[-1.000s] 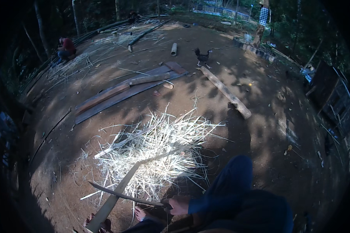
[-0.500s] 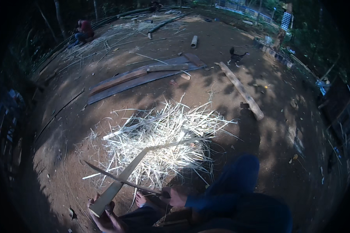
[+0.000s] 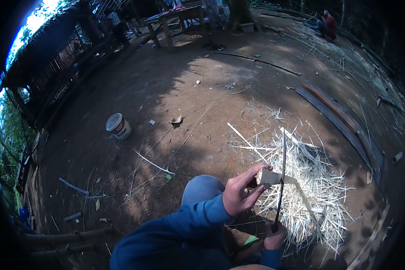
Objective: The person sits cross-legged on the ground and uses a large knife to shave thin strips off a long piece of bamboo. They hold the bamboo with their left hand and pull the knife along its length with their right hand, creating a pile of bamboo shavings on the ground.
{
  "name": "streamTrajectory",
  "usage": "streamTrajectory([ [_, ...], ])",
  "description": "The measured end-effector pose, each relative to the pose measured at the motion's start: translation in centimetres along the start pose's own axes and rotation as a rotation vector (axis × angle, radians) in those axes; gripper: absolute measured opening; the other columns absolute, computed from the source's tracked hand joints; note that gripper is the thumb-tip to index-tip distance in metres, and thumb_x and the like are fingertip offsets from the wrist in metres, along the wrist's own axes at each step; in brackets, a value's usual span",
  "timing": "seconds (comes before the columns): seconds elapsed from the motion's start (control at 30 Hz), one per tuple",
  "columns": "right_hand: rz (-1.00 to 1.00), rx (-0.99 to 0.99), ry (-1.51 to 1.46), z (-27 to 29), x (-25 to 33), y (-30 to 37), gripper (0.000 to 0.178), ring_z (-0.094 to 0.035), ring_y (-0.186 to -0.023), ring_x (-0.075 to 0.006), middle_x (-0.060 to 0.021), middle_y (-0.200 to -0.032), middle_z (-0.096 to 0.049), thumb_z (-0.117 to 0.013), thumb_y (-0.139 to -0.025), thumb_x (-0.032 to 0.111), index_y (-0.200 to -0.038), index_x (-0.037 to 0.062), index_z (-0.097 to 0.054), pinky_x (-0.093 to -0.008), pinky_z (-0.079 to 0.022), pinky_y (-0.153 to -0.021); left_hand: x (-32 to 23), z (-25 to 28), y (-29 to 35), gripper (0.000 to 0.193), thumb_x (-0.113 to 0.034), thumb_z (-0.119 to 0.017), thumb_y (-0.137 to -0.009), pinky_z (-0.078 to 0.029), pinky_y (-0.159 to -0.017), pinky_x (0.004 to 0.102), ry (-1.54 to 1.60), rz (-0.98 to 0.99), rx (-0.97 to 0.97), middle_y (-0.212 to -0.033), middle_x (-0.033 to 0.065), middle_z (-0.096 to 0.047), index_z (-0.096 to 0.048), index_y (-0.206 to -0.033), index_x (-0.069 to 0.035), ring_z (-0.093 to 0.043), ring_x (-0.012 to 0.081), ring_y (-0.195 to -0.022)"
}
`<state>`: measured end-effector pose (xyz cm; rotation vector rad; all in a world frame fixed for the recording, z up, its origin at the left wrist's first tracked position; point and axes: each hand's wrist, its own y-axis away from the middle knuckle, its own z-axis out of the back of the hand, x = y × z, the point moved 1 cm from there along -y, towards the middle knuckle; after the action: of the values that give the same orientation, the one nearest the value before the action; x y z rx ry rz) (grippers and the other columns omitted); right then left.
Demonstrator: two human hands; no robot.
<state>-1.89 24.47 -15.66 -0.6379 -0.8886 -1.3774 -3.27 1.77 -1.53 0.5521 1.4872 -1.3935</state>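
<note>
My left hand (image 3: 242,191) pinches the butt end of a pale bamboo slat (image 3: 276,178) between thumb and fingers. The slat points away to the right over a heap of pale shavings (image 3: 317,193) on the ground. In my closed right hand (image 3: 274,235) is the handle of a long knife (image 3: 282,180). Its thin dark blade stands nearly upright in the view and crosses the slat just beyond my left fingertips. Whether the edge bites into the slat I cannot tell.
A lidded bucket (image 3: 119,126) stands on the dirt at left. Long planks (image 3: 339,117) lie beyond the heap at right. Farther off are a wooden table (image 3: 173,20), a thatched shelter (image 3: 54,58) and a crouching person (image 3: 326,26). Bamboo poles (image 3: 72,237) lie at lower left.
The view has swung left, so the bucket and shelter appear and the heap sits farther right. My left hand still grips the slat's end, and the knife still crosses the slat.
</note>
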Motion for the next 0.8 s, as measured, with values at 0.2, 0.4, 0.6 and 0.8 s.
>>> streamTrajectory([
  [0.2,0.0,-0.017,-0.065,0.1,-0.5,-0.4,0.021,-0.062,-0.06,-0.0257,-0.0136,-0.065,-0.061,-0.067,-0.081,0.017,-0.076,-0.001,-0.057,-0.0367,-0.047,-0.06,-0.5,-0.7,-0.7,0.047,0.004,-0.058,-0.085,-0.048,-0.096,0.0346,-0.009,-0.022,0.023,-0.121,0.0183,-0.061,-0.046,-0.131,0.006,-0.06,0.0265,-0.114],
  [0.4,0.054,-0.042,-0.088,-0.4,0.3,-0.4,0.02,-0.062,-0.059,-0.0253,-0.0138,-0.063,-0.061,-0.065,-0.083,0.017,-0.075,-0.0006,-0.057,-0.0368,-0.047,-0.059,-0.6,-0.1,-0.9,0.047,0.004,-0.059,-0.085,-0.048,-0.096,0.0347,-0.035,-0.03,0.024,-0.12,0.0181,-0.062,-0.047,-0.13,0.006,-0.06,0.0263,-0.113],
  [0.6,0.062,-0.068,-0.059,-0.1,2.1,0.1,0.023,-0.062,-0.058,-0.0264,-0.0146,-0.063,-0.061,-0.065,-0.083,0.018,-0.074,-0.001,-0.057,-0.0372,-0.047,-0.059,-0.3,-0.1,-0.8,0.044,0.002,-0.059,-0.086,-0.049,-0.095,0.0347,-0.042,-0.03,0.019,-0.12,0.0184,-0.062,-0.049,-0.128,0.006,-0.061,0.0268,-0.113],
  [0.8,0.061,-0.08,-0.073,0.2,2.4,0.2,0.023,-0.06,-0.054,-0.025,-0.0142,-0.06,-0.06,-0.065,-0.084,0.019,-0.075,-0.0013,-0.057,-0.0368,-0.045,-0.056,-0.6,-0.2,-0.9,0.042,-0.001,-0.061,-0.087,-0.049,-0.094,0.0352,-0.038,-0.02,0.039,-0.12,0.0197,-0.062,-0.051,-0.126,0.007,-0.061,0.028,-0.113],
])
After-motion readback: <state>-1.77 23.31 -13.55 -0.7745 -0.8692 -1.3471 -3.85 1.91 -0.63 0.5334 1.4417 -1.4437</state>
